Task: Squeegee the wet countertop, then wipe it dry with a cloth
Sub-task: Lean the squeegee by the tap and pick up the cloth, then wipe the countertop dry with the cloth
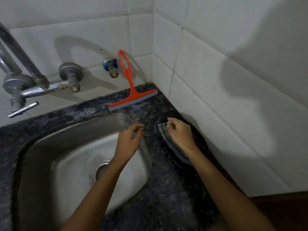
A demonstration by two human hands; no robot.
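Observation:
An orange squeegee [131, 90] with a grey blade stands at the back corner of the dark speckled countertop [166, 189], its handle leaning on the tiled wall. A dark striped cloth [173, 147] lies on the counter along the right wall. My right hand [179, 132] hovers over the cloth's far end, fingers curled and pinching at its edge. My left hand [130, 139] floats above the sink's right rim with fingers loosely apart, holding nothing. Wet patches glisten on the counter behind the sink.
A steel sink [71, 164] with a round drain [101, 170] fills the left. Metal taps [25, 84] and a valve [110, 67] jut from the white tiled wall behind. White tiles [233, 97] close off the right side.

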